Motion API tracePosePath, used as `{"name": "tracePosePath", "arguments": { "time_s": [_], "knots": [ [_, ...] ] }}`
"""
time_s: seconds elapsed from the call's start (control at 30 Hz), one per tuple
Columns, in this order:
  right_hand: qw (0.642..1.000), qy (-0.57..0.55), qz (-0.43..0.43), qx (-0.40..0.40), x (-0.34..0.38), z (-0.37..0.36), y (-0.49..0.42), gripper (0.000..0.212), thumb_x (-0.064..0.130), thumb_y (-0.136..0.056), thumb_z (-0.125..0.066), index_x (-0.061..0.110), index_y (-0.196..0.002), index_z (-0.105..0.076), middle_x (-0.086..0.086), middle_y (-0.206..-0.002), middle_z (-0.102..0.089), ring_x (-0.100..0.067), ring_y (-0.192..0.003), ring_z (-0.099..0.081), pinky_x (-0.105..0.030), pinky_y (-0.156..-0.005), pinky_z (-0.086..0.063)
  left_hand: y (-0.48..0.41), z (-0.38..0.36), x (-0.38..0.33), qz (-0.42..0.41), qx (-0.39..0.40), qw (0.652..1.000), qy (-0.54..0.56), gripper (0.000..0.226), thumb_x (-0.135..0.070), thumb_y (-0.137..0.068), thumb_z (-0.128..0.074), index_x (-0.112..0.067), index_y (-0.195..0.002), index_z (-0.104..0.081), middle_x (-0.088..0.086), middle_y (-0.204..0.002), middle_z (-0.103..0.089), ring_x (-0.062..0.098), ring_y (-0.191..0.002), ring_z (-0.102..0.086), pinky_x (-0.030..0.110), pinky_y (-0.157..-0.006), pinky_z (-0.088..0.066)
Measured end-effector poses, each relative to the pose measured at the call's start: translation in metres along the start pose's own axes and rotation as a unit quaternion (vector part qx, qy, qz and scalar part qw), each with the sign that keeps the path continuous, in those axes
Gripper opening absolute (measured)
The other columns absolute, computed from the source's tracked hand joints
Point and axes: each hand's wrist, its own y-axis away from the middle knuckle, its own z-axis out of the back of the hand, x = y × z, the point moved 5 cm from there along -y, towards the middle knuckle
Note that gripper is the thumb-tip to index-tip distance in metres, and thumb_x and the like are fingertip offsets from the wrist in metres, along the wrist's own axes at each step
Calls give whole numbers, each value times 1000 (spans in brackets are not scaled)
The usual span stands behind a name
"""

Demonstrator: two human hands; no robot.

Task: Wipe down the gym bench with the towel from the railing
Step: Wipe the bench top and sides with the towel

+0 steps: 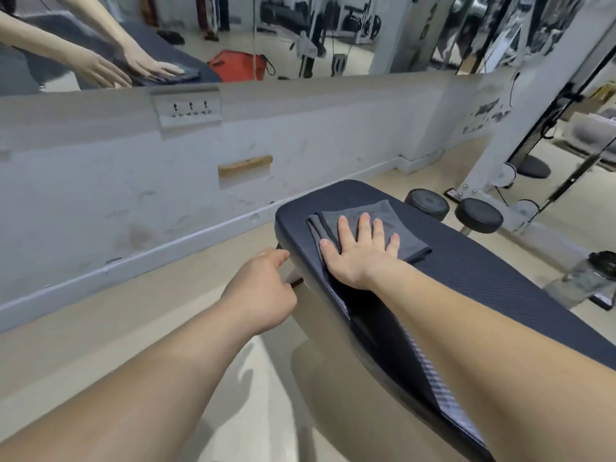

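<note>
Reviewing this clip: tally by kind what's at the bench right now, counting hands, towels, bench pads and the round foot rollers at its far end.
Hands: 2 (left hand, right hand)
Towel: 1
Bench pad: 1
Foot rollers: 2 ()
Total: 6

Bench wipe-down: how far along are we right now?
Fetching is done: the folded grey towel already lies on the bench. In hand: the right hand presses it flat near the far end, while the left hand sits by the bench's edge. Left: the long stretch of pad toward the camera; nothing shows whether it is wiped.
</note>
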Motion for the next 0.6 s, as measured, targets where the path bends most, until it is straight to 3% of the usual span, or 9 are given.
{"name": "tracePosePath", "arguments": {
  "time_s": [0.13,0.2,0.3,0.37,0.5,0.6],
  "knots": [
    [994,31,100,-25,23,-16,36,75,65,-102,-14,32,-164,12,-11,-171,23,-32,-156,24,-58,-124,12,-5,5,3,11,-11,999,28,58,-13,-93,-53,-27,-149,-44,-7,-156,-44,20,-137,-48,25,-107,-39],
    [988,45,143,-37,27,-24,56,72,63,-103,-14,34,-163,12,-9,-171,21,-29,-157,23,-56,-125,11,-6,7,3,12,-11,999,41,48,-11,-91,-52,-26,-137,-54,-4,-146,-53,23,-125,-55,27,-98,-46],
    [988,46,145,-23,28,-19,46,71,64,-103,-16,38,-163,11,-6,-172,21,-27,-157,23,-54,-125,10,-8,9,6,31,-17,998,52,47,-8,-90,-51,-19,-135,-54,0,-143,-54,26,-121,-56,29,-93,-47],
    [988,49,142,-21,38,-11,23,72,64,-102,-19,38,-163,10,-6,-172,21,-28,-157,22,-54,-125,10,-11,10,7,30,-26,998,41,55,-9,-86,-49,-24,-138,-51,-2,-143,-52,26,-117,-58,34,-93,-52],
    [992,25,118,-22,67,4,-34,74,69,-100,-17,40,-163,7,-6,-172,19,-29,-158,20,-56,-125,10,-14,10,5,46,-38,997,39,68,-6,-87,-47,-22,-152,-38,-5,-156,-41,23,-135,-49,34,-104,-47],
    [995,3,96,-15,82,14,-63,72,69,-100,-15,41,-164,3,-5,-173,17,-29,-158,20,-56,-125,11,-15,9,0,40,-40,997,46,56,-10,-86,-47,-24,-140,-46,-5,-141,-49,25,-114,-58,42,-91,-55]
  ]
}}
